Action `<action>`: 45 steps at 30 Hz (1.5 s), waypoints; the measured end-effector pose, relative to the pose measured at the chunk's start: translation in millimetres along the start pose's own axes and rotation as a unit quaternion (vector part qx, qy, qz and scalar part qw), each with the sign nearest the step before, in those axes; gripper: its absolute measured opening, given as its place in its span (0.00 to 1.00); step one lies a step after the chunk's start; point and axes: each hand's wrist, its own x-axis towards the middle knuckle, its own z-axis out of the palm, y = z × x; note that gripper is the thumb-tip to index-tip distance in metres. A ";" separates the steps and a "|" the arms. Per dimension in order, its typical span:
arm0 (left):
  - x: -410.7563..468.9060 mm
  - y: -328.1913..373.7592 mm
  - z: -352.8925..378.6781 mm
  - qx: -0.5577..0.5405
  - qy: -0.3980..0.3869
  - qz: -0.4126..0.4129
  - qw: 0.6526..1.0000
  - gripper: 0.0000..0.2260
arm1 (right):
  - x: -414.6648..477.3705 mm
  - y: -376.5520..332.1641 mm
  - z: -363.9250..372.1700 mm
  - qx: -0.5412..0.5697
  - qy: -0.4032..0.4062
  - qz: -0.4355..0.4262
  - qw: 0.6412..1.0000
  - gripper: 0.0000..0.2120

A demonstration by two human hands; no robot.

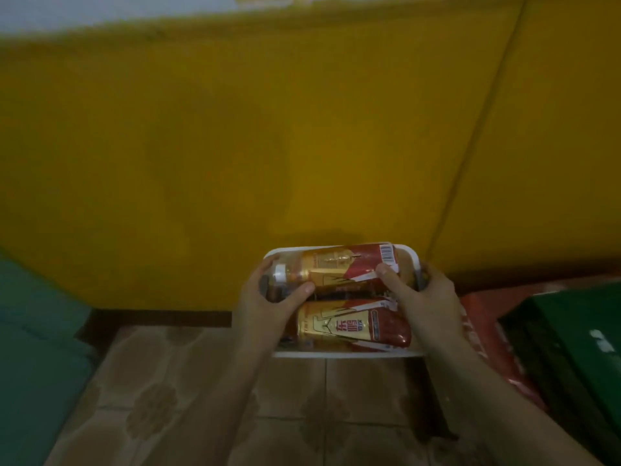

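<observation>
Left hand (265,309), right hand (425,299) hold basket (336,354) — lower bottle (353,327) neck hidden.

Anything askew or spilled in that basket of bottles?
Far bottle rides high against the far rim of the white basket, not nested like the near bottle; left hand and right hand pin it with their thumbs. No spill or damage visible.

Both hands forward, gripping the two ends of the white basket (336,354).

We note the left hand (265,304) with its fingers curled round the left end and its thumb laid inward. The right hand (423,297) mirrors it, thumb pointing inward and fingers wrapped over the right rim. Both forearms are bare. The left rises almost straight from the bottom edge, and the right runs in on a long diagonal from the lower right.
</observation>
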 end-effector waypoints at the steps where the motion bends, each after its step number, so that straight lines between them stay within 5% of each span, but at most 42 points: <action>1: 14.7 -38.7 13.3 0.008 -0.002 0.007 1.000 0.29 | 16.7 35.7 17.1 -0.003 0.002 0.002 1.000 0.19; 7: 74.9 -247.3 88.5 -0.014 -0.021 0.007 1.000 0.19 | 93.0 221.0 103.4 -0.036 0.009 0.009 0.999 0.14; 12: 100.3 -352.3 127.2 -0.009 -0.043 -0.034 0.998 0.28 | 132.8 324.9 134.2 -0.090 0.001 0.038 0.995 0.31; 17: 111.0 -406.7 157.9 -0.012 -0.078 -0.083 0.993 0.36 | 145.6 386.7 141.5 -0.090 -0.010 0.069 0.993 0.32; 19: 114.5 -423.0 168.6 -0.006 -0.087 -0.119 0.989 0.41 | 150.0 403.0 142.0 -0.101 -0.023 0.073 0.992 0.32; 23: 124.0 -453.4 191.3 0.037 -0.081 -0.162 0.983 0.31 | 162.2 428.2 143.3 -0.128 -0.031 0.083 0.988 0.35; 33: 130.2 -487.0 224.2 0.027 -0.096 -0.202 0.974 0.28 | 182.6 476.5 149.9 -0.160 -0.043 0.138 0.977 0.36; 45: 141.4 -505.9 237.1 0.123 -0.042 -0.170 0.977 0.32 | 204.6 497.4 165.0 -0.149 -0.026 0.120 0.981 0.39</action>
